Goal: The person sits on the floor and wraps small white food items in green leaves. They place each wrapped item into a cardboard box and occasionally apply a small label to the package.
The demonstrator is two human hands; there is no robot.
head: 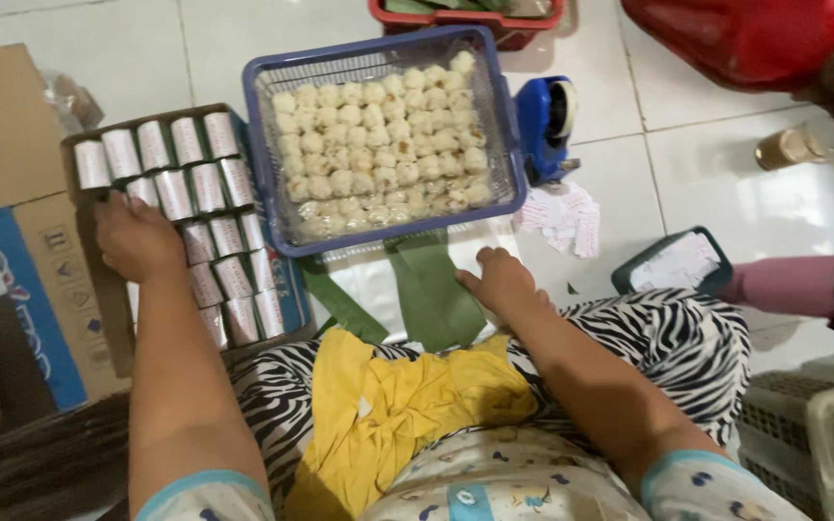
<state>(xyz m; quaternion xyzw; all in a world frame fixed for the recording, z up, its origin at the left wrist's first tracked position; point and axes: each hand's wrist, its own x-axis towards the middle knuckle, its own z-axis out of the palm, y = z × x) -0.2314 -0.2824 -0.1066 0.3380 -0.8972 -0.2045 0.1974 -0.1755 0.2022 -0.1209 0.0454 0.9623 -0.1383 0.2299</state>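
Observation:
My left hand (137, 238) reaches into a cardboard box (77, 147) on the left and rests among several wrapped, labelled rolls (207, 188) packed in rows. Whether its fingers grip a roll is hidden. My right hand (500, 280) lies palm down on the green leaf strips (431, 289) spread on a clear plastic sheet in front of me, fingers together. A blue plastic basket (506, 116) full of small pale round food pieces (378, 145) stands just beyond both hands on the white tiled floor.
A blue tape dispenser (547, 121) and loose paper labels (562, 217) lie right of the basket. A dark tray of labels (673, 262) sits by another person's pink-sleeved arm (793, 285). A yellow cloth (407, 405) lies on my lap. Cardboard boxes (2, 125) stand left, red containers (745, 39) behind.

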